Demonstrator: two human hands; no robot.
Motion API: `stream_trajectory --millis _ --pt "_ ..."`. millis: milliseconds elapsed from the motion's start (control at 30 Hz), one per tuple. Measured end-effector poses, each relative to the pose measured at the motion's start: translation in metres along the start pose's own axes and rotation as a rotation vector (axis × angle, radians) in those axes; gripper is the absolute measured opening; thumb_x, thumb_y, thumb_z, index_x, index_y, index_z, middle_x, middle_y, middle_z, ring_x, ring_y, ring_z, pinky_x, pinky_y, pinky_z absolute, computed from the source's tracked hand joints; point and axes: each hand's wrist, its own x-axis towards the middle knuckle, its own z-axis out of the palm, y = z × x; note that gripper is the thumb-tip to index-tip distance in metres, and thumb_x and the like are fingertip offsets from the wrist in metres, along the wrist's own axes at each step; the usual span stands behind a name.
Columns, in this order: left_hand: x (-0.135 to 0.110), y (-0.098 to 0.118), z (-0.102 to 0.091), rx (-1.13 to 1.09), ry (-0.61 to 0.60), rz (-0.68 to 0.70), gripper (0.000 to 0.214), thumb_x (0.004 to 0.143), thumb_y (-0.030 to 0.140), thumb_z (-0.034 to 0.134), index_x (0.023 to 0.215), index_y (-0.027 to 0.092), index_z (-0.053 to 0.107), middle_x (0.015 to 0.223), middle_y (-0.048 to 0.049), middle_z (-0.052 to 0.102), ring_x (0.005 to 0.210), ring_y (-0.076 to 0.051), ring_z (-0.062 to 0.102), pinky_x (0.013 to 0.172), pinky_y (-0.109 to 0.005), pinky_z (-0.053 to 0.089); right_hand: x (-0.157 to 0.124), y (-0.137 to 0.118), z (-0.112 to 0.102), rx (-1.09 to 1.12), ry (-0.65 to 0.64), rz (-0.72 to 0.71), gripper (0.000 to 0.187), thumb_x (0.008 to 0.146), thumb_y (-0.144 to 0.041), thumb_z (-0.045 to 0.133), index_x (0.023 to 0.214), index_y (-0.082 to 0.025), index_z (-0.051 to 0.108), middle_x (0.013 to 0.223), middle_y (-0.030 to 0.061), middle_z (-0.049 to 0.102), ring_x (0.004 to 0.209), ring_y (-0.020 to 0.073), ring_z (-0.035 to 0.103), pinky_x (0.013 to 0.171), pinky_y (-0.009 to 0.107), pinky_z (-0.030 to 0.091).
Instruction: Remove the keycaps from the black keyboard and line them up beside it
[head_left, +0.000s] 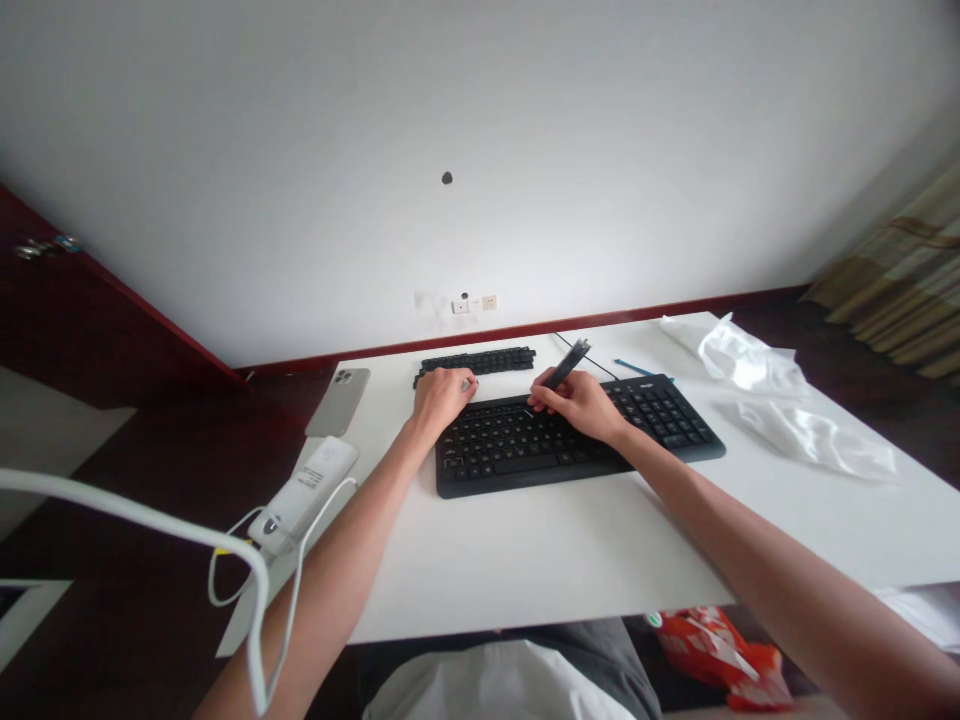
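Note:
A black keyboard [525, 465] lies on the white table, its numeric pad to the right. My right hand [581, 402] is closed round a thick, dark, pen-shaped tool [568, 366], held slanted over the upper middle keys; a thin pale tip shows below the fingers. At the keyboard's upper left corner is my left hand [444, 398], fingers curled and drawn together; what they hold, if anything, is too small to make out. Just behind that hand lie rows of loose-looking black keys [480, 361].
On the left are a phone [339, 402] and a white power strip [311, 490]; a white cable [187, 528] loops near my left arm. A blue stick-like tool [634, 367] lies behind the keyboard. Crumpled clear plastic bags [814, 432] rest at the right.

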Motion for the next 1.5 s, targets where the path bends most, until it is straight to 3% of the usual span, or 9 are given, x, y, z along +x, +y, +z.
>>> stream_trajectory --millis 733,1100,1500 --pt "-0.0027 -0.0023 0.0058 0.032 0.041 -0.09 0.02 0.099 0.036 0.06 0.103 0.032 0.079 0.088 -0.0058 0.079 0.085 -0.027 0.074 0.078 -0.036 0.052 -0.0016 -0.0041 0.0005 -0.035 -0.013 0.007 0.036 0.093 -0.055 0.07 0.091 -0.019 0.07 0.088 0.0078 0.08 0.081 0.0237 0.077 0.072 0.033 0.062" --pt "-0.0014 -0.0013 0.0092 0.035 0.034 -0.131 0.032 0.097 0.037 0.066 0.128 0.031 0.067 0.093 -0.0069 0.079 0.091 -0.03 0.075 0.085 -0.038 0.053 -0.0005 -0.0002 0.002 -0.006 -0.011 0.012 0.036 0.094 -0.054 0.069 0.092 -0.018 0.069 0.088 0.0082 0.08 0.081 0.023 0.076 0.071 0.033 0.06" --pt "-0.0015 -0.0002 0.0097 0.052 0.034 -0.148 0.031 0.098 0.036 0.065 0.128 0.031 0.065 0.094 -0.0075 0.079 0.092 -0.03 0.075 0.085 -0.038 0.052 0.0007 0.0034 -0.0006 -0.013 0.006 0.034 0.036 0.093 -0.055 0.07 0.093 -0.019 0.07 0.089 0.0085 0.08 0.082 0.0243 0.076 0.071 0.035 0.061"
